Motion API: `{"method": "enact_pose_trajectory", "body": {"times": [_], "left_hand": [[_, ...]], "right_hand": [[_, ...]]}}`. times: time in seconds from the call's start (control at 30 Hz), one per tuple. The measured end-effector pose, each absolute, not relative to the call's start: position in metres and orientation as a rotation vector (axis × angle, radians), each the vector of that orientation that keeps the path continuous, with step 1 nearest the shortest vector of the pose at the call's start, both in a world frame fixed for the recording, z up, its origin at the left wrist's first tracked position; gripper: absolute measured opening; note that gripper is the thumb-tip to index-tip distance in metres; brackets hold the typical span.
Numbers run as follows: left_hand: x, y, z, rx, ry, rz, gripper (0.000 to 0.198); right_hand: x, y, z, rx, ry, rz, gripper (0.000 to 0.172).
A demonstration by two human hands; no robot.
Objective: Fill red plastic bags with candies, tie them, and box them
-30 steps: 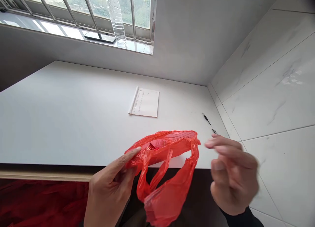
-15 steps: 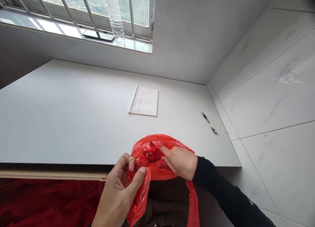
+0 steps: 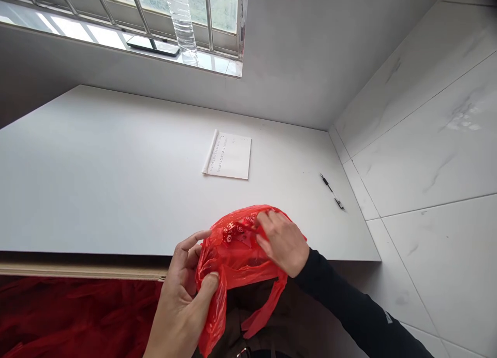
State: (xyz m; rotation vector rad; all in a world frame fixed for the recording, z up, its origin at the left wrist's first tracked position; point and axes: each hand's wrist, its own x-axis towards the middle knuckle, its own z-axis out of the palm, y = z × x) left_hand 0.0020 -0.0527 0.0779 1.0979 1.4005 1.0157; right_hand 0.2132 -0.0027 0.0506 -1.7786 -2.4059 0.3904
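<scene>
My left hand (image 3: 184,290) is closed on the left side of a thin red plastic bag (image 3: 248,275), its thumb pressing the film at the front. The bag's mouth gapes at the table's front edge, and its loose handles hang below. Inside, a shiny red packet (image 3: 232,232) with pale print and flower marks shows at the opening. My right hand (image 3: 282,241) is at the right of the mouth, fingers curled round the packet's right end. Its fingertips are partly hidden, and the packet's lower part is covered by red film.
A white table (image 3: 116,182) carries a small notepad (image 3: 229,155) and a black-and-clear pen (image 3: 332,191) near the tiled wall. On the windowsill are a clear bottle (image 3: 182,26) and a dark flat phone-like thing (image 3: 153,45). Dark red cloth (image 3: 77,316) lies below, left.
My right hand has risen slightly and its fingers have curled at the packet. The packet has turned, and the bag's right handle has swung inward. My left hand has shifted a little left.
</scene>
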Motion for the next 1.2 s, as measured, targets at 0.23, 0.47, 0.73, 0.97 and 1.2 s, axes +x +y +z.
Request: {"method": "enact_pose_trajectory", "body": {"times": [0.23, 0.47, 0.73, 0.97, 1.2], "left_hand": [[0.004, -0.055, 0.083, 1.054, 1.479, 1.04, 0.051], [0.01, -0.057, 0.09, 0.889, 1.403, 1.013, 0.054], [0.01, -0.052, 0.093, 0.871, 1.458, 1.019, 0.05], [0.006, -0.048, 0.086, 0.897, 1.425, 1.022, 0.057], [0.011, -0.051, 0.101, 0.821, 1.448, 1.001, 0.053]], "right_hand": [[0.208, 0.002, 0.041, -1.795, -2.528, 0.446, 0.025], [0.208, 0.021, 0.035, -1.832, -2.557, 0.477, 0.031], [0.21, 0.003, 0.054, -1.732, -2.55, 0.618, 0.043], [0.196, 0.012, 0.036, -1.535, -2.487, 0.773, 0.029], [0.193, 0.026, 0.017, -1.469, -2.351, 0.828, 0.03]]}}
